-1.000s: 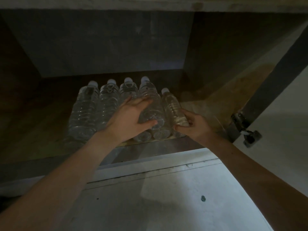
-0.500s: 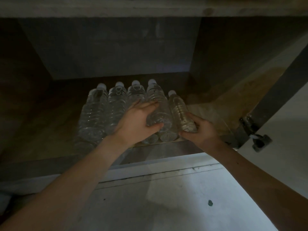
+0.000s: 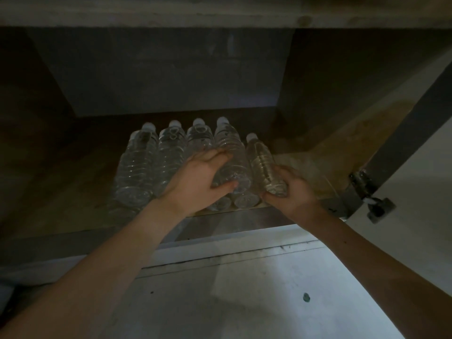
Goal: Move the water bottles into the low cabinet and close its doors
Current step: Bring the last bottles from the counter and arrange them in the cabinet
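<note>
Floor (image 3: 244, 302) nearest. Past it, left hand (image 3: 195, 184) wraps fingers and thumb round one water bottle (image 3: 232, 155) — right hand (image 3: 291, 194) grips the end bottle (image 3: 261, 160) beside it — both lying inside the low cabinet (image 3: 73, 182), caps rearward, door (image 3: 428, 167) open.

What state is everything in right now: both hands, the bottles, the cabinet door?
left hand, gripping the fourth bottle of the row.
right hand, gripping the small bottle at its base.
fourth bottle, lying down, capped, held.
small bottle, lying down, capped, held.
other bottles, lying side by side on the cabinet floor, capped.
right door, open.
</note>
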{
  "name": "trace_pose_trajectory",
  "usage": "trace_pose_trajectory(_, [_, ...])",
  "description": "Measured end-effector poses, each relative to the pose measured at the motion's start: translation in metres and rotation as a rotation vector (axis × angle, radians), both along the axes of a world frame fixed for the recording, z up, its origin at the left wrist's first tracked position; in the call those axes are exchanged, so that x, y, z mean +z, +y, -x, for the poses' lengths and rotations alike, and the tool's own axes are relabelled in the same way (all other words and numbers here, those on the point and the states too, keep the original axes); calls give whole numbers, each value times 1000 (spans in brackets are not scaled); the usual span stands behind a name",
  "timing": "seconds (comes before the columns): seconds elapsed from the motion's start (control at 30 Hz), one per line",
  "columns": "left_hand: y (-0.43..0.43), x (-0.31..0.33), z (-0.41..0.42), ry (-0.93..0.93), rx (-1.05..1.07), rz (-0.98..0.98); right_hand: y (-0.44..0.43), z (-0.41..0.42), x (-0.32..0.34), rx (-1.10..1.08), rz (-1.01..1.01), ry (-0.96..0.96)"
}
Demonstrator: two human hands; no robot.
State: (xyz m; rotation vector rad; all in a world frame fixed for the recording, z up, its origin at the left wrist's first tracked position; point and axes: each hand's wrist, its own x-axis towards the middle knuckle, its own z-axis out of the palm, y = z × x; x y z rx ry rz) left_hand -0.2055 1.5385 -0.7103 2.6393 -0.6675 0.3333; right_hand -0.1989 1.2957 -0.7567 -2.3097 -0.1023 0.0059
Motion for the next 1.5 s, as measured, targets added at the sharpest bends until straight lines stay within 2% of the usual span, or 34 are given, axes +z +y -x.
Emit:
trace_pose_trajectory(0.1, [11,6,8,-27,36,28,10,0,16,-1,-76,-63])
trace_pose_trajectory(0.2, [26,9,14,-72,89,16,33,0,31,129,-167,-70])
trace_pose_trajectory(0.37, [45,6,20,-1,170,-50,65,-1,38,268,-98,-133])
trace_pose_trajectory(0.5, [50,3,19,5,155,-100,74,-5,44,266,12,-210])
trace_pose_trajectory(0.73, [47,-1,20,-37,158,-109,72,-5,44,235,42,-169])
trace_pose_trajectory(0.9, [46,-2,24,-59,187,-235,73,-1,42,261,139,-193])
trace_pose_trajectory(1.03, [46,-5,33,-89,206,-241,77,5,39,200,315,-273])
trace_pose_trajectory(1.17, [46,-8,56,-201,199,-143,74,26,27,157,294,-498])
trace_pose_trajectory(1.27, [43,-13,92,-301,199,-69,70,57,19,22,251,-552])
trace_pose_trajectory(1.33, [41,-19,120,-248,204,-75,68,85,14,-29,223,-556])
trace_pose_trajectory(1.4, [37,-25,149,-126,198,-109,65,118,12,-56,222,-454])
trace_pose_trajectory(1.5, [35,-20,195,57,165,-174,58,164,19,1,340,-290])
